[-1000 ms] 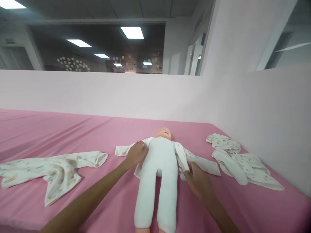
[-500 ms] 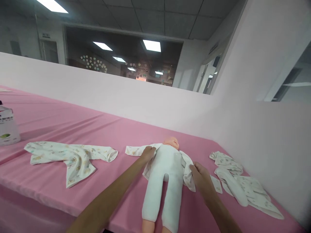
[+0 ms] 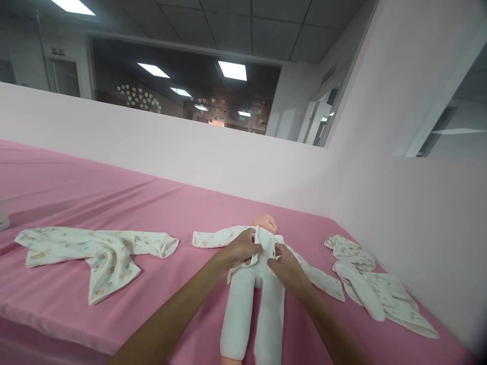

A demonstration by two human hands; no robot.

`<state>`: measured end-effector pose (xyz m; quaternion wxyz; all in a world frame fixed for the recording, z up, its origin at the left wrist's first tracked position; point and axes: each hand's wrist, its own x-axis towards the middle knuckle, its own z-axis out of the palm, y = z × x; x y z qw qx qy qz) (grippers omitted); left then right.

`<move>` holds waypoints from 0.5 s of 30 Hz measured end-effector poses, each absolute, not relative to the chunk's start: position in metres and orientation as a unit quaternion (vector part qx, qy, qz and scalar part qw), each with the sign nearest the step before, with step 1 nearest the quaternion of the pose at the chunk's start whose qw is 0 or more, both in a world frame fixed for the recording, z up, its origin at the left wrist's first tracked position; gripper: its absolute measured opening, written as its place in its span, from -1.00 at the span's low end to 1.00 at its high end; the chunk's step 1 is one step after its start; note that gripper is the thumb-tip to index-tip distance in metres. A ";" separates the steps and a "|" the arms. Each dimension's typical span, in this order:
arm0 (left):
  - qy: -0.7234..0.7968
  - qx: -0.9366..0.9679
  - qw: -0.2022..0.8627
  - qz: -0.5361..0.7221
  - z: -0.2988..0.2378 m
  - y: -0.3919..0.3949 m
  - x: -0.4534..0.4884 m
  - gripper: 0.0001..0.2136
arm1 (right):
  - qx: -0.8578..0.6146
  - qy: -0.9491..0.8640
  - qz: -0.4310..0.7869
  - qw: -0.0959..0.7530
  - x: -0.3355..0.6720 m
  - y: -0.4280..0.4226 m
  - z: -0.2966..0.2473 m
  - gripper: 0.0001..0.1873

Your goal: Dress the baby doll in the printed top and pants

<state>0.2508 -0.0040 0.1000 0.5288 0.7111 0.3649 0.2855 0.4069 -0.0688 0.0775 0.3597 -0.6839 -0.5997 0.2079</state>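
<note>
A baby doll (image 3: 236,309) with a white cloth body lies on its back on the pink-covered table, its head away from me. Under and around its trunk is a printed white baby shirt (image 3: 321,279), sleeves spread to both sides and front open. My left hand (image 3: 243,248) is closed on the shirt's left front edge, over the doll's chest. The right front edge is pinched in my right hand (image 3: 287,266). A strip of the doll's white chest shows between my hands. The fingertips are partly hidden by cloth.
Another printed baby garment (image 3: 110,253) lies spread at the left. Crumpled baby clothes (image 3: 395,299) lie at the right near the wall (image 3: 411,218). Part of a white container (image 3: 3,218) shows at the left edge. The pink table cover (image 3: 152,203) reaches the wall behind.
Both hands have moved inward, drawing the shirt's front edges from the doll's sides onto its chest. The right sleeve now lies stretched outward. The view has shifted slightly.
</note>
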 end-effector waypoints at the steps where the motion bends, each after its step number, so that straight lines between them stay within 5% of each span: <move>1: 0.367 0.765 0.452 0.274 0.099 -0.011 0.247 -0.72 | -0.706 -0.603 0.174 0.328 0.404 -0.075 0.076 -0.64; 4: 0.419 0.865 0.193 0.196 0.096 -0.029 0.237 -0.81 | -0.741 -0.609 0.090 0.268 0.398 -0.091 0.071 -0.55; 6: 0.444 0.871 0.135 0.164 0.095 -0.036 0.234 -0.75 | -0.743 -0.608 0.076 0.268 0.396 -0.096 0.069 -0.58; 10: 0.409 0.808 0.321 0.279 0.104 -0.034 0.235 -0.65 | -0.734 -0.592 0.155 0.295 0.398 -0.094 0.072 -0.64; 15: 0.352 0.724 0.512 0.300 0.111 -0.028 0.241 -0.55 | -0.780 -0.581 0.029 0.230 0.399 -0.090 0.076 -0.50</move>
